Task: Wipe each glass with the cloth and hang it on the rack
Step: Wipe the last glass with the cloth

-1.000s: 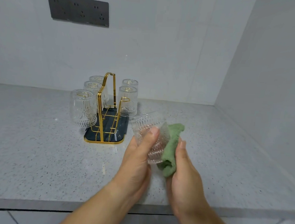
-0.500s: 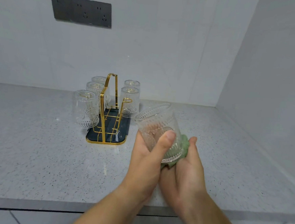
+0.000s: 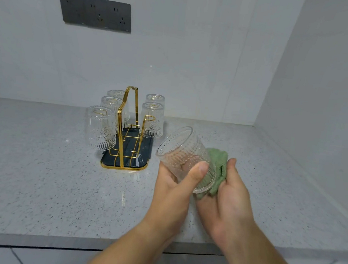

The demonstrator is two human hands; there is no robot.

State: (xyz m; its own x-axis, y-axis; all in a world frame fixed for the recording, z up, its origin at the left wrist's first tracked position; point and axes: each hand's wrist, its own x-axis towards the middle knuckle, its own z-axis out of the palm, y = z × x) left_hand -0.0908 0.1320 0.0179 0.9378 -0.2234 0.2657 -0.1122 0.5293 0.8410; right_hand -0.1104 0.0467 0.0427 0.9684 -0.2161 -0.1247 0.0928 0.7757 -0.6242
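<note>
A ribbed clear glass [image 3: 183, 153] is tilted with its mouth toward the upper left, above the counter. My left hand [image 3: 175, 186] grips it, thumb across its side. Against the glass's base and right side my right hand [image 3: 229, 200] holds a green cloth [image 3: 218, 166]. To the left stands a gold wire rack [image 3: 127, 128] on a dark tray [image 3: 139, 160]. Several glasses hang upside down on its pegs, the nearest one [image 3: 101, 128] at the front left. One front right peg [image 3: 150, 118] is bare.
The speckled grey counter [image 3: 40, 179] runs to a front edge [image 3: 56, 241] near the bottom. White walls close the back and right side. A dark socket panel [image 3: 95, 12] is on the back wall.
The glass has been turned and tipped so its mouth points more to the upper left. The cloth has shifted from its side toward its base, and shows again behind the glass.
</note>
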